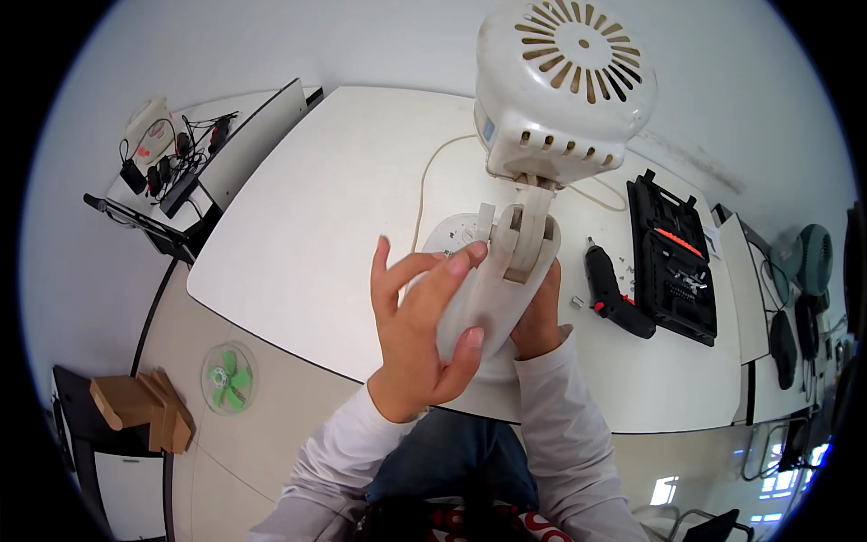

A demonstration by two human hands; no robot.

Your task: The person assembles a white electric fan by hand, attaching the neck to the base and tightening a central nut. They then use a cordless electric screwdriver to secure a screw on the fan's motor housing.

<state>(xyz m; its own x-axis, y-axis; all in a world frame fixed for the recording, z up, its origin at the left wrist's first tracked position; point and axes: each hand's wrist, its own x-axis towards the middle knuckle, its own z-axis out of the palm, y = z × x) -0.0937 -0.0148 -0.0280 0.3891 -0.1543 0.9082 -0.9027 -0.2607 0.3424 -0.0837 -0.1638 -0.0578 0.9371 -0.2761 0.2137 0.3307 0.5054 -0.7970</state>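
A white electric fan stands in front of me without its blades, its slotted motor housing (pixel 578 108) at the top. Below the hinge, its neck (pixel 495 298) leans toward me. My left hand (pixel 420 316) is at the neck's left side with spread fingers; its thumb and a fingertip touch the surface. Just above that fingertip a narrow white tab (pixel 486 219) sticks up beside the hinge. My right hand (pixel 540 316) holds the neck from the right, most of its fingers hidden behind it. The round base (pixel 452 233) shows partly behind the neck.
To the right on the white table (pixel 316 199) lie a black cordless screwdriver (pixel 610 289), loose screws and an open black tool case (pixel 673 257). A pale cord curves behind the fan. Green fan blades (pixel 228 378) and cardboard boxes (pixel 144 406) are at lower left.
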